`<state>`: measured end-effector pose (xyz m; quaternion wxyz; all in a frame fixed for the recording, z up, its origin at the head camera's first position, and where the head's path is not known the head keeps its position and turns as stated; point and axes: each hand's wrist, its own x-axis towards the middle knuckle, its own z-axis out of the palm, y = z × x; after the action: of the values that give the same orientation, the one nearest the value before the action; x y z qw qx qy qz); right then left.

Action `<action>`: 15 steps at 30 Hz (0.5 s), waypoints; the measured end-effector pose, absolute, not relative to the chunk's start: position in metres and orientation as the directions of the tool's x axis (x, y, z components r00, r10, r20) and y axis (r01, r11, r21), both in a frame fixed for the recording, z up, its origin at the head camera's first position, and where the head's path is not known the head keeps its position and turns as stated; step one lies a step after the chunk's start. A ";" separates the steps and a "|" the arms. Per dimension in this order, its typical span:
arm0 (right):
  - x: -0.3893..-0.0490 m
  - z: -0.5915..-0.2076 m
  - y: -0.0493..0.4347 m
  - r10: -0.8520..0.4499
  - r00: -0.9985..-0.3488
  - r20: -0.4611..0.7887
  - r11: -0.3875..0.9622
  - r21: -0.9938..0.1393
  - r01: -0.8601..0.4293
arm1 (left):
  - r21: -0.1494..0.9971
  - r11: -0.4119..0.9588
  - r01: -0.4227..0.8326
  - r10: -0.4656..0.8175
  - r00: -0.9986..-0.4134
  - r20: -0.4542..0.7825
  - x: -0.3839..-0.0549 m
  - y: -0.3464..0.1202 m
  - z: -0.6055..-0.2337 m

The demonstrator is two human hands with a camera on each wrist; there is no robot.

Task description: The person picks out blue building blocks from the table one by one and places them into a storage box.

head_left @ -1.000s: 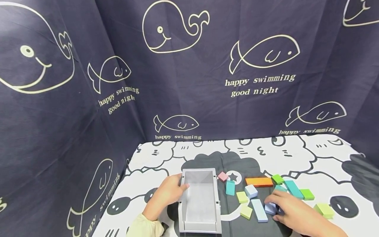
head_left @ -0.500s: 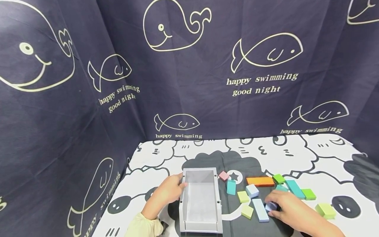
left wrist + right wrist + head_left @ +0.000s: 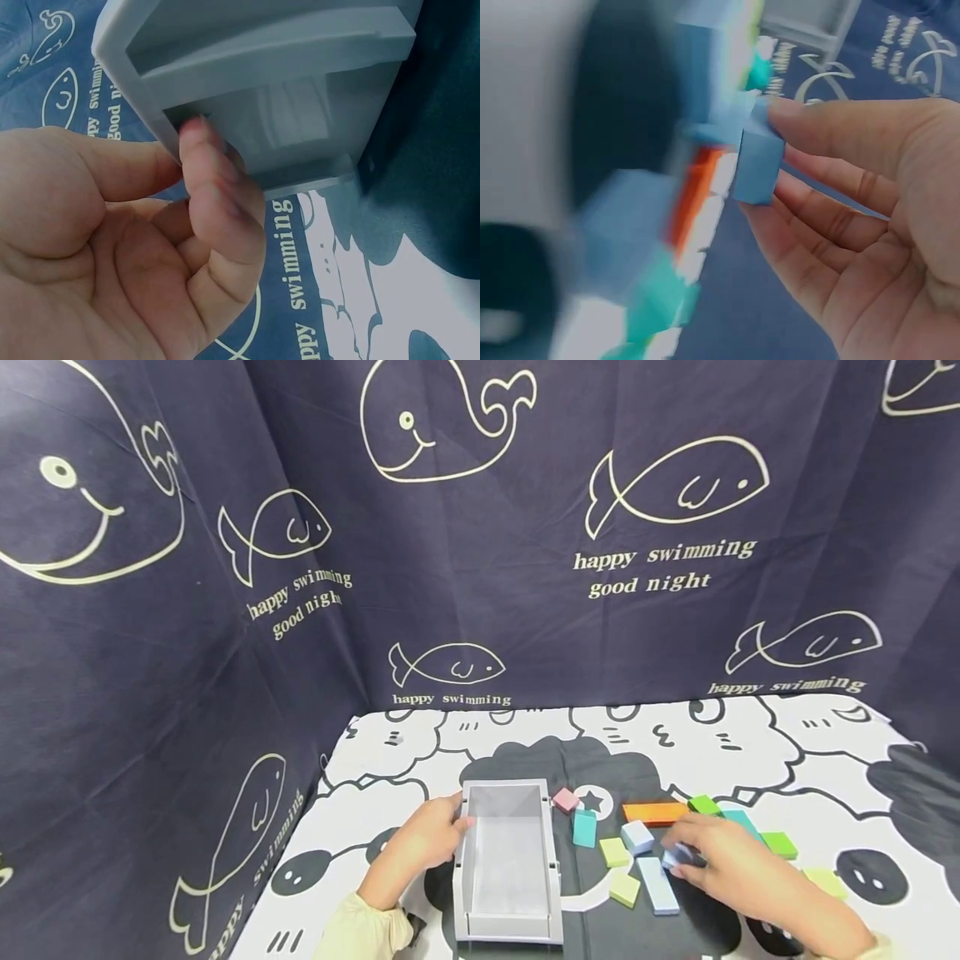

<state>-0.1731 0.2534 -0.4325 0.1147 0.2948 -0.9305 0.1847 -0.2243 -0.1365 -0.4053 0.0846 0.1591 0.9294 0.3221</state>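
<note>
A grey open-topped box (image 3: pixel 510 868) stands on the cloth in the head view. My left hand (image 3: pixel 427 839) pinches its left wall, with the thumb over the rim; the left wrist view shows thumb and fingers at the box's side (image 3: pixel 292 112). To the right, my right hand (image 3: pixel 731 864) holds a small blue block (image 3: pixel 759 165) between thumb and fingertips. That block is just beside a long light-blue block (image 3: pixel 657 887) in the head view, partly covered by my fingers. A pale blue cube (image 3: pixel 637 837) lies close to its left.
Yellow-green blocks (image 3: pixel 624 889), a teal block (image 3: pixel 585 828) and a pink block (image 3: pixel 566 799) lie right of the box. Farther back are an orange block (image 3: pixel 654 813) and green blocks (image 3: pixel 780 845). A dark printed curtain (image 3: pixel 465 568) closes off the back and left.
My right hand has gripped the small blue block and moved it slightly up and to the left. My left hand stays on the box, and the head view has shifted a little.
</note>
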 end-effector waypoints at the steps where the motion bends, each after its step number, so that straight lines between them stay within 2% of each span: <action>1: -0.176 -0.426 0.249 -0.519 -0.779 0.353 0.742 -0.267 -0.615 | 0.630 0.740 0.236 0.348 -0.936 -0.058 -0.224 -0.137 -0.405; 6: -0.188 -0.394 0.219 -0.569 -0.684 0.456 0.625 -0.301 -0.720 | 0.649 0.726 0.227 0.343 -0.938 -0.055 -0.222 -0.137 -0.405; 10: -0.197 -0.373 0.187 -0.618 -0.639 0.458 0.528 -0.360 -0.769 | 0.648 0.723 0.241 0.351 -0.935 -0.044 -0.222 -0.135 -0.406; 15: -0.217 -0.367 0.151 -0.673 -0.597 0.437 0.475 -0.364 -0.801 | 0.647 0.725 0.235 0.348 -0.936 -0.050 -0.223 -0.134 -0.409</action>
<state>-0.2170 0.1509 -0.3665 0.1174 0.4333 -0.8506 0.2737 -0.2230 -0.1343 -0.4090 0.0840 0.1576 0.9249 0.3356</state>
